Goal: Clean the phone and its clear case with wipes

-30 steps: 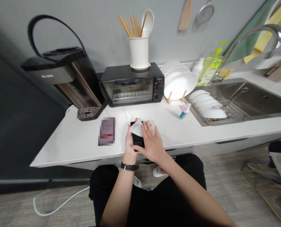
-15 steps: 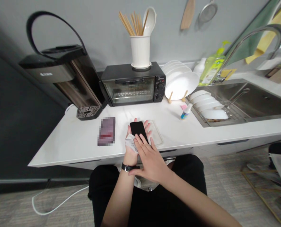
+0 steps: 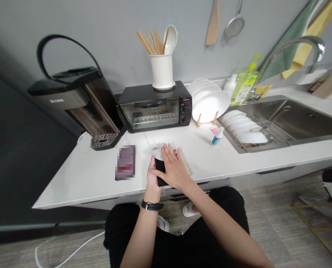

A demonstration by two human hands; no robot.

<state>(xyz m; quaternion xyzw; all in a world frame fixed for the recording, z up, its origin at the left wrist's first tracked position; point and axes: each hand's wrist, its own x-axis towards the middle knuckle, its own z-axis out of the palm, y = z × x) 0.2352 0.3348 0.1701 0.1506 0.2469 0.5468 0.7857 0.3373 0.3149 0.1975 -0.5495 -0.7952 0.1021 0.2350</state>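
A black phone [image 3: 160,169] rests in my left hand [image 3: 152,176], which supports it from below near the counter's front edge. Over the phone's far end lies a white cloth [image 3: 157,152], pressed under the fingers of my right hand [image 3: 175,169]. Those fingers are stretched out, and the thumb reaches across the phone's screen. Partly hidden behind my right hand, a clear case [image 3: 186,162] lies on the counter. A purple packet [image 3: 126,162] lies to the left of my hands. To the right stands a small spray bottle [image 3: 216,137] beside a pink slip [image 3: 214,130].
Behind my hands is a black toaster oven [image 3: 155,111] with a white utensil holder [image 3: 162,70] on top. A water dispenser [image 3: 90,108] stands at the left. White plates [image 3: 210,106] and a sink [image 3: 297,119] holding bowls [image 3: 242,124] are at the right.
My right hand and the cloth have moved from the phone's near end to its far end. The phone's lower part is now uncovered and sits nearer the counter edge. The view has shifted slightly.
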